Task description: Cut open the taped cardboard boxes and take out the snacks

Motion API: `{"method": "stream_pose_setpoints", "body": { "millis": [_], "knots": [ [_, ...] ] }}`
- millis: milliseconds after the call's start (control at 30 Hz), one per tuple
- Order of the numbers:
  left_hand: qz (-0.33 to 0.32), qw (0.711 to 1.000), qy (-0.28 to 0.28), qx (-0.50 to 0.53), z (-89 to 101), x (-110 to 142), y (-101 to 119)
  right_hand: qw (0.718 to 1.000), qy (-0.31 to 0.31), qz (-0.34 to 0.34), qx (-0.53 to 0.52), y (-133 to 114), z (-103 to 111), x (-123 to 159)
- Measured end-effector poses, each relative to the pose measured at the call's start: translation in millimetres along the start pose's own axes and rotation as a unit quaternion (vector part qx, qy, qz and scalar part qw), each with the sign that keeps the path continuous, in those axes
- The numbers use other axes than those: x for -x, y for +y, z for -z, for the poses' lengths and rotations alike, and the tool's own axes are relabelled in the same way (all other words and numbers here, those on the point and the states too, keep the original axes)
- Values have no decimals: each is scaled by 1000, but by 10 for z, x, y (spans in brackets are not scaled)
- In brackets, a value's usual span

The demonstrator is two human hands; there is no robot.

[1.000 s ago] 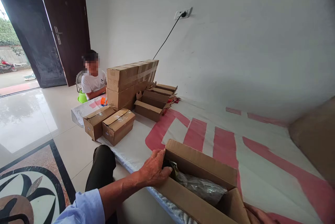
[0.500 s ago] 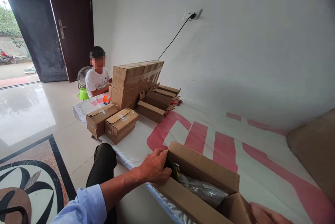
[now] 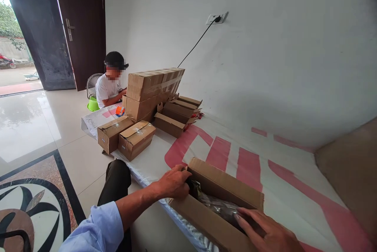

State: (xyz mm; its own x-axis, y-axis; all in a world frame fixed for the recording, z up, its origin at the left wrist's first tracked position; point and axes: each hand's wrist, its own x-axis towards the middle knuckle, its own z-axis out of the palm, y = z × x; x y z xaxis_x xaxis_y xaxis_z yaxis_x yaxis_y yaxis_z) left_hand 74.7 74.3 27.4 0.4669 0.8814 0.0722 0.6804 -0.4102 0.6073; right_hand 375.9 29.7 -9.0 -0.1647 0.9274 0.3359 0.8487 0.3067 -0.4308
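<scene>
Clothed on the left side in a sleeve (image 3: 96, 226) of pale blue cloth, plain in tone, softly creased, and ending in a wide, loose edge around the forearm (image 3: 137, 205). Bare from this edge down to the left hand (image 3: 174, 184). Bare likewise at the right hand (image 3: 271, 230), cropped by the lower border of the view. Clad below in dark trousers (image 3: 112, 189), close to black, matte in surface, and rounded over the knee (image 3: 120, 168).
</scene>
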Motion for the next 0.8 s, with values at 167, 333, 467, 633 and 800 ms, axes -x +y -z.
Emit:
{"method": "stream_pose_setpoints", "body": {
  "millis": [167, 333, 467, 633, 800],
  "knots": [
    [-10, 999, 6, 43, -43, -28, -82, 1000, 8, -4, 16, -103, -58, -17],
    [16, 999, 16, 31, 90, 6, -118, 999, -21, 27, 2, -74, -94, -110],
    [3, 999, 11, -50, 219, 62, -48, 995, -69, 46, 55, 35, -151, -216],
    [-14, 990, -5, -138, 322, 84, 82, 986, -110, 40, 120, 84, -202, -297],
    [-16, 991, -34, -126, 397, 57, 44, 973, -157, 21, 169, 11, -172, -372]
  ]
}}
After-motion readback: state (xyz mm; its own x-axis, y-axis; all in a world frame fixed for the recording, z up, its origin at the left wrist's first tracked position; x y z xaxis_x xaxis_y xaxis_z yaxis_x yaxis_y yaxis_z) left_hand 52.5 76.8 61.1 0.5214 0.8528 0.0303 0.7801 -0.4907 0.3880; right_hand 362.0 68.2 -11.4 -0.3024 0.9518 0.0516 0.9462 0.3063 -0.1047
